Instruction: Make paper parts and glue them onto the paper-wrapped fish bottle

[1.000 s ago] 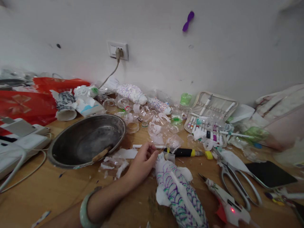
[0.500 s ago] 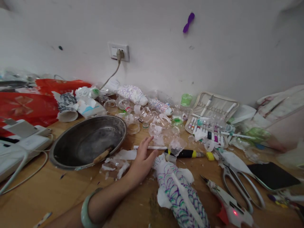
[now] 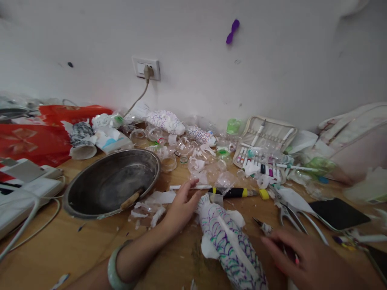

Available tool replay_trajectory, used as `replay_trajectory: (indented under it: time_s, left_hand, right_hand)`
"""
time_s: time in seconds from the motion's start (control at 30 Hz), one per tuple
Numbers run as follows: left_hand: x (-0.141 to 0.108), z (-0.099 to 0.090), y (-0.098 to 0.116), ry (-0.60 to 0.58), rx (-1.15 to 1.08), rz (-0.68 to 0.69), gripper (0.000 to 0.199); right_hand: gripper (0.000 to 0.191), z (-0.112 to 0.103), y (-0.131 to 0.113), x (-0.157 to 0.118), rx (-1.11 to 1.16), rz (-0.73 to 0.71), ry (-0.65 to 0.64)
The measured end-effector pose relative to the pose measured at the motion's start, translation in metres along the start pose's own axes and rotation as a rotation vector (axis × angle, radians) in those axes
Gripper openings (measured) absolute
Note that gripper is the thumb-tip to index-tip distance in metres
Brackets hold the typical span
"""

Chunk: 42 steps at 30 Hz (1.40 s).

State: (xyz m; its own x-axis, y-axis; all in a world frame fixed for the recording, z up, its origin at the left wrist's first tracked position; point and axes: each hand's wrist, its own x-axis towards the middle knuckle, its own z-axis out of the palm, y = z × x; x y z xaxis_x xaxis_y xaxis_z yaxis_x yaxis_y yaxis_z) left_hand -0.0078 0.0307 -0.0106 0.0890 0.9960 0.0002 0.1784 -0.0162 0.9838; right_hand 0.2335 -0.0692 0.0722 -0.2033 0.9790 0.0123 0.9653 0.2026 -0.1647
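One metal basin [image 3: 111, 181] held a single wooden-handled tool [image 3: 131, 199], leaning on the near rim, and one opened pen case [image 3: 273, 139] held several markers [image 3: 271, 170]. I counted one cutter [image 3: 234, 193] too. One big fish [image 3: 167, 122] and one small fish [image 3: 201, 135] lay by the wall [image 3: 256, 72]; a third fish [image 3: 231, 243] lay on the counter [image 3: 172, 262], its tail just beside the left hand [image 3: 184, 205], which was spread, thumb apart. The right hand [image 3: 305, 253] curled over one glue gun [image 3: 266, 229], though I couldn't tell whether it gripped.
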Motion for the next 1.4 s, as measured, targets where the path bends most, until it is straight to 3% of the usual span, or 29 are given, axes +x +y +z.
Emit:
replay_trajectory:
  time_s: [0.1, 0.17, 0.27, 0.4, 0.6, 0.7, 0.8, 0.97, 1.07, 1.2, 1.3, 1.4]
  left_hand:
    - [0.001, 0.000, 0.000, 0.004, -0.022, 0.002, 0.039]
    - [0.001, 0.000, -0.001, 0.007, -0.035, 0.014, 0.039]
    - [0.002, 0.002, -0.003, 0.017, -0.053, 0.025, 0.039]
    - [0.003, 0.003, -0.003, 0.040, -0.073, 0.029, 0.034]
    - [0.005, 0.003, -0.006, 0.067, -0.101, 0.033, 0.030]
    - [0.005, 0.004, -0.007, 0.086, -0.108, 0.028, 0.030]
    - [0.004, 0.004, -0.006, 0.091, -0.119, 0.021, 0.031]
    - [0.005, 0.004, -0.008, 0.099, -0.134, 0.028, 0.033]
    - [0.006, 0.004, -0.010, 0.099, -0.148, 0.026, 0.034]
    - [0.007, 0.003, -0.009, 0.109, -0.159, 0.029, 0.037]
    - [0.006, 0.003, -0.007, 0.120, -0.163, 0.031, 0.039]
    - [0.005, 0.003, -0.003, 0.121, -0.162, 0.037, 0.040]
  right_hand:
    - [0.019, -0.012, 0.003, 0.044, -0.035, -0.031, 0.010]
    - [0.031, -0.012, 0.004, 0.074, -0.058, -0.209, 0.066]
    - [0.051, -0.006, 0.003, 0.111, -0.057, -0.335, 0.025]
    - [0.055, 0.004, -0.001, 0.136, -0.026, -0.359, -0.035]
    - [0.016, 0.004, 0.012, 0.144, 0.194, 0.001, -0.054]
    - [0.016, -0.004, 0.026, 0.146, 0.415, 0.222, -0.062]
    - [0.021, -0.016, 0.040, 0.148, 0.645, 0.391, 0.036]
    - [0.021, -0.029, 0.055, 0.153, 0.869, 0.449, 0.226]
    - [0.022, -0.021, 0.060, 0.155, 0.830, 0.423, 0.275]
    - [0.023, 0.000, 0.059, 0.159, 0.571, 0.324, 0.268]
    - [0.027, 0.014, 0.050, 0.164, 0.319, 0.097, 0.250]
    - [0.043, 0.026, 0.034, 0.169, 0.099, -0.211, 0.196]
